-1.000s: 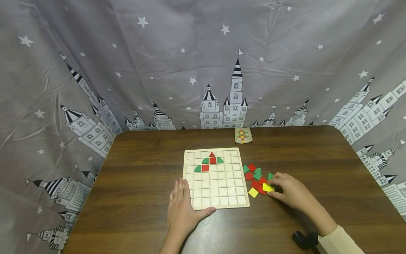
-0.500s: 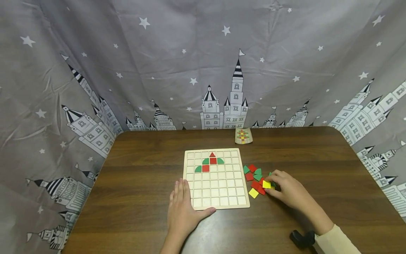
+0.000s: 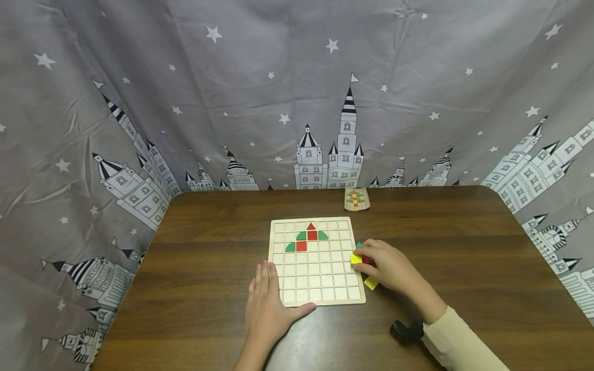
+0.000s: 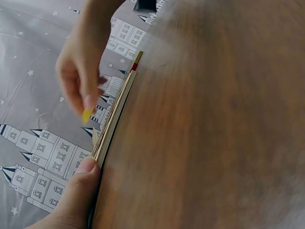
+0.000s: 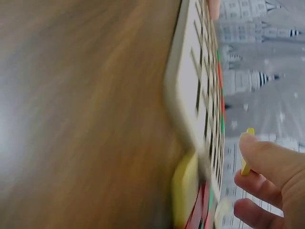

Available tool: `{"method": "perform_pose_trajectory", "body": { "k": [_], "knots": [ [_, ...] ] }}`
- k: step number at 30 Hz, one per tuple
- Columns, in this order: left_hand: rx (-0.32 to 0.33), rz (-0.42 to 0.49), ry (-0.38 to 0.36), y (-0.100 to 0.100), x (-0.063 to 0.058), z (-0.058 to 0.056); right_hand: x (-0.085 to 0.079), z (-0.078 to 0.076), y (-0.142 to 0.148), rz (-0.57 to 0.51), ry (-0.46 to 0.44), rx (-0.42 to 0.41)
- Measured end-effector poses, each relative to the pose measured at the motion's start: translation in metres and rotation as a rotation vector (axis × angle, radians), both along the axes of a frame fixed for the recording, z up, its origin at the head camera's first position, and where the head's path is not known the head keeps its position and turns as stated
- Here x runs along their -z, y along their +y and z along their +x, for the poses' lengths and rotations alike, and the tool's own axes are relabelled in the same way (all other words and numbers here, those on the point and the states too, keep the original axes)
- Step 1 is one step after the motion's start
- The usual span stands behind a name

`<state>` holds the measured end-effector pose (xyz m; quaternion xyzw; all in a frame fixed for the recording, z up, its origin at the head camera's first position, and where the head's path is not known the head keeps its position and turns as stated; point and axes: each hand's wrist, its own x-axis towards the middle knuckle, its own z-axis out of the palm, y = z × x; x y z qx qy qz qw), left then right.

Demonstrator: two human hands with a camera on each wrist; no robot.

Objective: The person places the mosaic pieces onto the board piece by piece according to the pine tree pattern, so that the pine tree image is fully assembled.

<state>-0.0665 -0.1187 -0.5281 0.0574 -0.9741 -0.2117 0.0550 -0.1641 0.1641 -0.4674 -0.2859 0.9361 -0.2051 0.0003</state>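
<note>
A pale wooden grid board point(image 3: 301, 282) lies on the table. My left hand point(image 3: 269, 304) rests at its lower left corner, fingers straight along the left edge and thumb at the front edge. Between thumb and fingertips my right hand point(image 3: 390, 268) pinches a yellow square tile point(image 3: 356, 258), raised over the board's right edge. The same yellow tile point(image 5: 246, 164) shows edge-on in the right wrist view. Set in the upper grid are a red triangle point(image 3: 311, 226), red squares point(image 3: 312, 235) and green quarter-circle tiles point(image 3: 301, 236).
Loose tiles lie right of the board, mostly hidden under the right hand; another yellow square point(image 3: 371, 283) shows there. A small pattern card point(image 3: 357, 199) stands at the table's back edge. A grey castle-print curtain point(image 3: 250, 77) hangs behind the wooden table point(image 3: 199, 268).
My right hand has lifted the yellow tile off the loose pile and carried it left to the board's right edge. The left hand has stayed in place.
</note>
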Motion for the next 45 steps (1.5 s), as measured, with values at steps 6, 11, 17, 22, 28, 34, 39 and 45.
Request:
{"method": "perform_pose_trajectory", "body": {
  "k": [6, 11, 17, 22, 28, 34, 39, 45],
  "knots": [
    [0.001, -0.001, -0.011, 0.000, -0.001, -0.001, -0.003, -0.014, -0.044, -0.035, -0.033, -0.035],
    [0.004, -0.003, -0.015, 0.001, -0.001, -0.001, 0.001, -0.026, -0.072, -0.013, -0.045, -0.071],
    [0.006, -0.005, -0.001, 0.001, -0.002, -0.002, 0.004, -0.033, -0.089, 0.037, -0.033, -0.080],
    [0.009, -0.006, 0.009, 0.000, -0.001, -0.002, 0.004, -0.034, -0.095, 0.037, 0.008, -0.106],
    [0.010, -0.013, 0.009, 0.000, -0.001, -0.002, 0.006, -0.036, -0.099, 0.037, 0.014, -0.115],
    [0.008, -0.012, 0.002, 0.000, -0.002, -0.002, 0.008, -0.038, -0.099, 0.026, 0.017, -0.119],
    [0.006, -0.013, -0.003, 0.000, -0.002, -0.001, 0.009, -0.039, -0.099, 0.011, 0.015, -0.119],
    [0.005, -0.012, -0.001, 0.000, -0.002, -0.001, 0.012, -0.043, -0.100, -0.008, 0.026, -0.111]
  ]
}}
